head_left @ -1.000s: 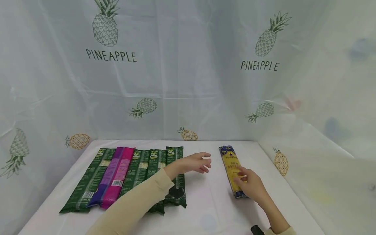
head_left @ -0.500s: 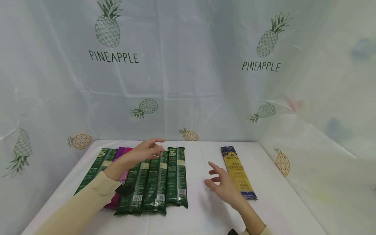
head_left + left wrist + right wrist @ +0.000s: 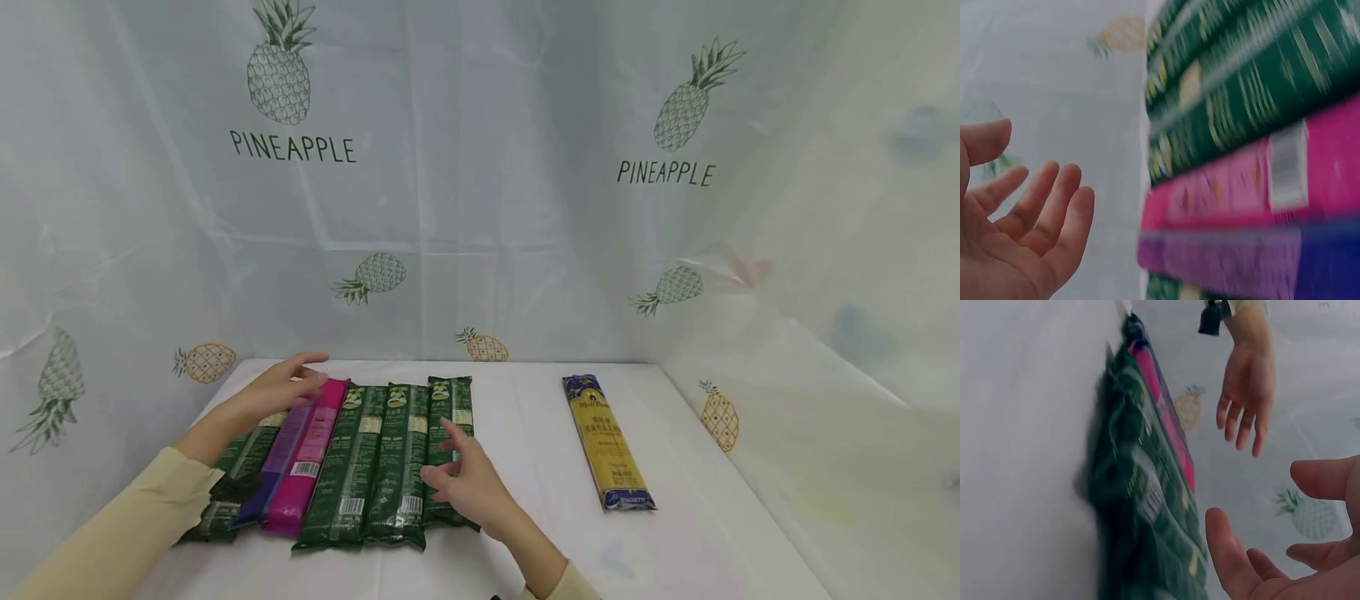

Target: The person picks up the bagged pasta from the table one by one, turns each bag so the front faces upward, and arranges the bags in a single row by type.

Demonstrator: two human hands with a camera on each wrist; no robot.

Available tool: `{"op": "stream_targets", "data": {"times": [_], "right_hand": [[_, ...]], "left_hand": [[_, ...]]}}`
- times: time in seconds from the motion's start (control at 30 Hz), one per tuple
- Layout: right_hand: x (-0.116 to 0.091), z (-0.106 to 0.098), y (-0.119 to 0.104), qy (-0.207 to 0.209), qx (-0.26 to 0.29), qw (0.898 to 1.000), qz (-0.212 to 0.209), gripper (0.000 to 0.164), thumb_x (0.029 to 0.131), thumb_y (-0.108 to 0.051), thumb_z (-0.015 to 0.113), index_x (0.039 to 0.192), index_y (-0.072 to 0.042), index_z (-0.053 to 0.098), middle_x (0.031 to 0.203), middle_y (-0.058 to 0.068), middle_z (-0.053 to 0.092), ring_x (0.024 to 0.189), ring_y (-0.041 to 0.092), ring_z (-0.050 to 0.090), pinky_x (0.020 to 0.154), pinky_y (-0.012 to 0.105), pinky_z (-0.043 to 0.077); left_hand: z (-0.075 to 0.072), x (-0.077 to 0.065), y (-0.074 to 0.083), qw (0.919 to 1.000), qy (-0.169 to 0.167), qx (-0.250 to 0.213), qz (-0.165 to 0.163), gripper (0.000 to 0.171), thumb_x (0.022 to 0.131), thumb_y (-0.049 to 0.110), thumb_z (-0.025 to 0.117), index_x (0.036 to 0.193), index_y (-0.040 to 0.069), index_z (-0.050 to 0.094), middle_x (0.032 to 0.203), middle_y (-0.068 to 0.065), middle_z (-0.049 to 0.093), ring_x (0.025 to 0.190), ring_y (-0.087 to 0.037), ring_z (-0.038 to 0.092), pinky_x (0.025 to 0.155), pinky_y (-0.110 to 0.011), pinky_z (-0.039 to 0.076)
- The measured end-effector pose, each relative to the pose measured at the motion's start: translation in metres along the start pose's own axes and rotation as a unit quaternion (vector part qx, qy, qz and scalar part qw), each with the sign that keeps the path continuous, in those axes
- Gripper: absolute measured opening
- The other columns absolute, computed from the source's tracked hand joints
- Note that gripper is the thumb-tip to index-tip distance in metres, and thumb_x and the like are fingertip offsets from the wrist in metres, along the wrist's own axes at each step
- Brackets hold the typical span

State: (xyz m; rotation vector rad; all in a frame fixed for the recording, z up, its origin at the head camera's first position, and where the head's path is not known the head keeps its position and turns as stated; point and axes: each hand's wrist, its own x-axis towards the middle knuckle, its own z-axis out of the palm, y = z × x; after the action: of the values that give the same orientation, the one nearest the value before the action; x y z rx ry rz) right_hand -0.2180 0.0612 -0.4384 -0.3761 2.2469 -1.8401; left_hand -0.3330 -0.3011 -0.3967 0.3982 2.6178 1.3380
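My left hand (image 3: 266, 393) hovers over the far ends of the left-hand packets, fingers loosely extended, holding nothing. Below it lies pink and purple packaging (image 3: 318, 450) with a barcode, beside a green packet (image 3: 258, 446) partly hidden by the wrist. My right hand (image 3: 476, 487) reaches across the rightmost green spaghetti packet (image 3: 450, 400), thumb and index finger spread apart with nothing between them. Two more green packets, a left one (image 3: 347, 467) and a right one (image 3: 396, 475), lie between the hands. In the left wrist view, the relaxed left hand (image 3: 1029, 231) appears beside the packet ends.
A yellow and blue spaghetti packet (image 3: 609, 442) lies apart on the right of the white tabletop (image 3: 540, 533). A pale curtain (image 3: 510, 167) printed with pineapples hangs behind and along the sides.
My left hand has swept left across the row, from past the rightmost green packet to the pink and purple packaging. My right hand has left the yellow packet and moved left to the green ones.
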Motion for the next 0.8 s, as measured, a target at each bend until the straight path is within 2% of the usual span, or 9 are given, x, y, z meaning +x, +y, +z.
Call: {"op": "stream_targets", "data": {"times": [0.2,0.3,0.43,0.5,0.57,0.7,0.8], "right_hand": [[0.014,0.043,0.002,-0.017,0.036,0.999,0.01,0.087,0.099,-0.014,0.077,0.17,-0.014,0.027,0.151,0.023,0.043,0.099,0.019,0.072,0.078,0.042,0.064],[0.02,0.06,0.002,-0.024,0.04,0.999,0.014,0.086,0.098,-0.013,0.077,0.169,-0.014,0.029,0.151,0.02,0.043,0.092,0.021,0.073,0.076,0.04,0.063],[0.03,0.081,0.0,-0.033,0.041,0.998,0.018,0.084,0.098,-0.01,0.077,0.168,-0.013,0.031,0.15,0.017,0.044,0.087,0.021,0.073,0.074,0.038,0.062],[0.035,0.092,-0.002,-0.037,0.044,0.998,0.025,0.082,0.097,-0.009,0.077,0.167,-0.013,0.034,0.148,0.016,0.046,0.086,0.018,0.072,0.074,0.037,0.062],[0.039,0.103,-0.003,-0.039,0.047,0.997,0.035,0.08,0.097,-0.008,0.077,0.165,-0.014,0.037,0.146,0.014,0.047,0.083,0.017,0.072,0.074,0.036,0.061],[0.044,0.123,-0.005,-0.041,0.036,0.997,0.049,0.076,0.095,-0.008,0.078,0.162,-0.017,0.043,0.137,0.008,0.05,0.074,0.014,0.067,0.07,0.032,0.057],[0.046,0.133,-0.007,-0.041,0.013,0.998,0.05,0.075,0.094,-0.01,0.078,0.161,-0.017,0.045,0.131,0.005,0.052,0.071,0.012,0.064,0.067,0.029,0.055]], "left_hand": [[-0.016,-0.003,-0.027,0.9988,0.01,0.047,-0.01,0.077,0.113,0.042,0.053,0.168,-0.001,0.018,0.15,-0.037,0.045,0.136,-0.055,0.052,0.104,-0.063,0.051],[-0.021,-0.003,-0.037,0.9972,0.005,0.072,-0.021,0.079,0.112,0.042,0.054,0.166,-0.005,0.02,0.147,-0.039,0.048,0.13,-0.054,0.057,0.101,-0.062,0.053],[-0.025,-0.001,-0.053,0.9917,0.005,0.119,-0.049,0.08,0.112,0.041,0.056,0.162,-0.01,0.022,0.133,-0.033,0.058,0.102,-0.04,0.069,0.09,-0.057,0.057],[-0.026,0.001,-0.062,0.9891,0.007,0.132,-0.065,0.079,0.112,0.038,0.057,0.162,-0.012,0.022,0.123,-0.029,0.062,0.088,-0.031,0.067,0.084,-0.051,0.056],[-0.025,0.001,-0.07,0.9886,0.006,0.128,-0.079,0.078,0.112,0.036,0.057,0.161,-0.013,0.02,0.119,-0.028,0.062,0.082,-0.027,0.063,0.08,-0.047,0.054],[-0.025,0.003,-0.084,0.9904,0.002,0.105,-0.09,0.079,0.112,0.032,0.057,0.16,-0.016,0.017,0.127,-0.039,0.058,0.097,-0.035,0.071,0.083,-0.05,0.06],[-0.023,0.007,-0.091,0.9909,0.006,0.103,-0.087,0.081,0.111,0.031,0.059,0.159,-0.018,0.016,0.128,-0.041,0.057,0.106,-0.042,0.071,0.087,-0.053,0.061]]}}
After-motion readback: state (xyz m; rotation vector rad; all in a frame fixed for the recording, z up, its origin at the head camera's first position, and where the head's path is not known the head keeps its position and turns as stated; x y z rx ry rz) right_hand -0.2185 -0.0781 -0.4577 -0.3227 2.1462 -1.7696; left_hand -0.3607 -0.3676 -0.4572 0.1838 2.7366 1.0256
